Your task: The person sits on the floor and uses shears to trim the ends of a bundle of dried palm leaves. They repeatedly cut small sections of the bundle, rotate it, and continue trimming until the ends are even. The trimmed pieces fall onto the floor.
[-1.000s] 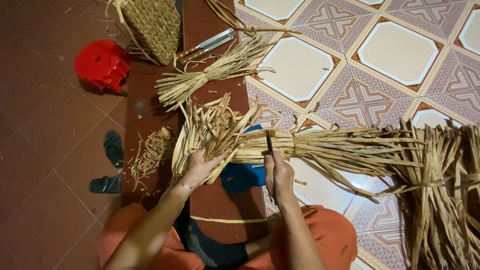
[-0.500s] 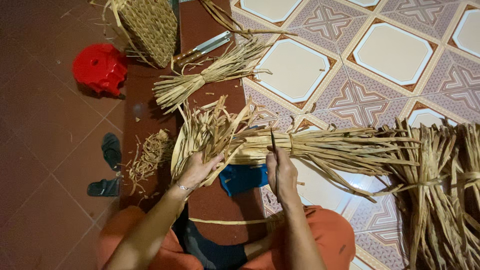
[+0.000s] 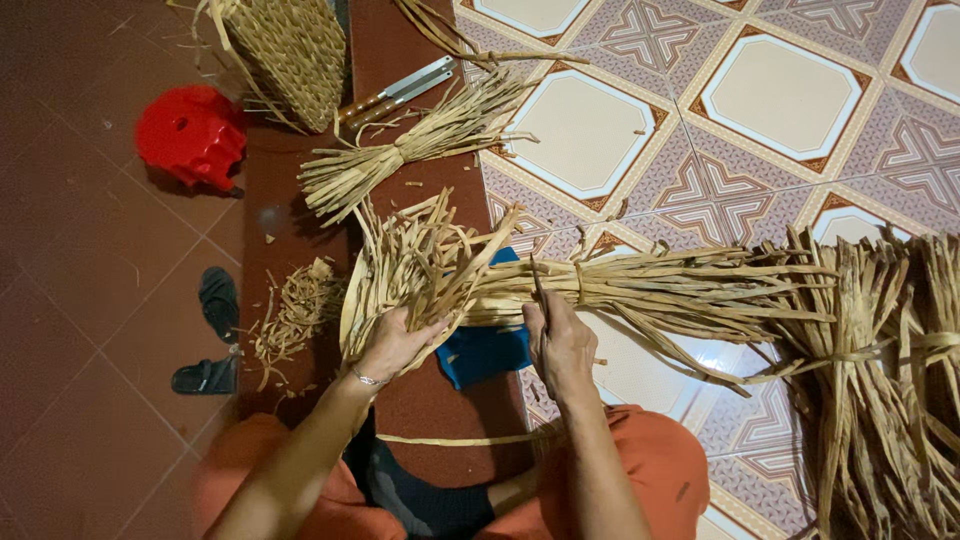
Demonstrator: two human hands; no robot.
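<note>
- The left hand is spread wide and presses on the fanned end of a big bundle of dry straw lying across the floor.
- The right hand is closed around a thin dark tool – maybe a knife – whose tip points up into the bundle.
- The bundle sits in the middle, just above the person's knees, running from 9 o'clock to 3 o'clock.
- A blue cloth peeks out under it.
- At 12 o'clock lies a small tied bunch – that one looks finished.
- Next to it is a woven basket and a metal blade.
- At 3 o'clock, more tied bundles wait in a heap.
- At 9 o'clock, a little pile of scraps shows some trimming is done.
- A red stool and dark sandals sit on the left.
- I think plenty of straw is left.
</note>
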